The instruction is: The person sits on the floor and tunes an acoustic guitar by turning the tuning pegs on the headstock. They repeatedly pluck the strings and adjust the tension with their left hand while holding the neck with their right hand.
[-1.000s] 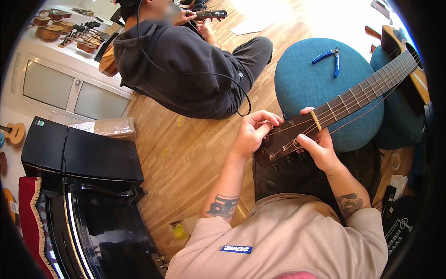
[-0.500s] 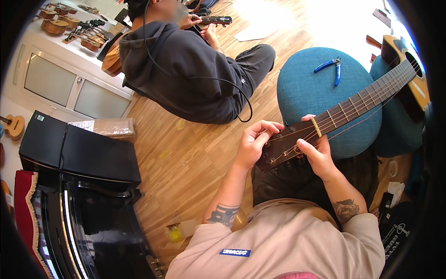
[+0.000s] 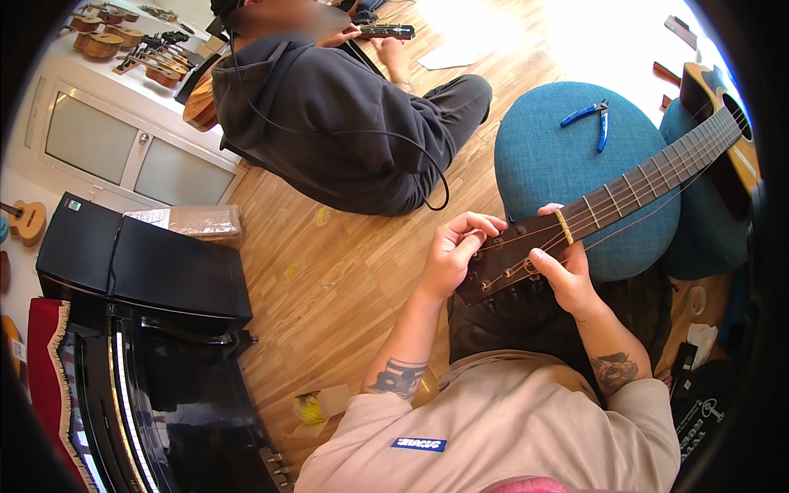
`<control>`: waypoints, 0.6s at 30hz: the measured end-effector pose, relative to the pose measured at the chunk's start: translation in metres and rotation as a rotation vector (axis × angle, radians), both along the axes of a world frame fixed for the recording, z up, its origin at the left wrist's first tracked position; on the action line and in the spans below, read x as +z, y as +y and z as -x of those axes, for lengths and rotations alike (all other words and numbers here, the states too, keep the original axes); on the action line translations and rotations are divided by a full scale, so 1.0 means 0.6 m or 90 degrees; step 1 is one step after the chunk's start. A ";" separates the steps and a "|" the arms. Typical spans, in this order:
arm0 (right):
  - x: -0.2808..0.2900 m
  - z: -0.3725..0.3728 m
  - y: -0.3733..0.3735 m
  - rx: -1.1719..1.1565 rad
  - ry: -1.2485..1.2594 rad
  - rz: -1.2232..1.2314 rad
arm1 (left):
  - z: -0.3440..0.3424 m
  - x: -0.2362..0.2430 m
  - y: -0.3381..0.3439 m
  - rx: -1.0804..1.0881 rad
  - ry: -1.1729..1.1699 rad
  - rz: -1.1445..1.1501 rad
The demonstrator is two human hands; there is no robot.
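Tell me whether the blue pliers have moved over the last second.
No. Judged against the rim of the round stool, the blue pliers lie in the same spot; the camera view shifted slightly.

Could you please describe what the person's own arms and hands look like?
Both hands, the left hand and the right hand, are ungloved. The forearms are bare, each with a dark tattoo: blocky, with straight edges, on the left, more rounded and shaded on the right. Loose, short beige sleeves cover the upper arms. No cables show on either arm.
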State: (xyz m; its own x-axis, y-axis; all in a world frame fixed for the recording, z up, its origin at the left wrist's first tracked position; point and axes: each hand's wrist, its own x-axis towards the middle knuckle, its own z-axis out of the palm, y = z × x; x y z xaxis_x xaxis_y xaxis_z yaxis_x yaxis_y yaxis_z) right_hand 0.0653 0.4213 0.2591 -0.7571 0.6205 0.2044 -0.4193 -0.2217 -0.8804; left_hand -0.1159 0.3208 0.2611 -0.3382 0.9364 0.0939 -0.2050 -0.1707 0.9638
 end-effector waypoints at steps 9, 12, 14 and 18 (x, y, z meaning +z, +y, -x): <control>-0.002 -0.005 0.003 -0.003 -0.006 0.010 | -0.005 -0.001 0.006 -0.007 0.011 -0.003; 0.002 0.001 0.001 0.029 0.056 0.040 | -0.002 0.001 0.002 0.007 0.054 -0.011; 0.001 0.002 0.005 0.008 0.029 -0.028 | -0.008 -0.001 -0.001 0.037 0.092 -0.015; 0.004 0.010 0.004 0.051 0.042 0.026 | 0.010 -0.010 0.000 0.052 0.040 -0.003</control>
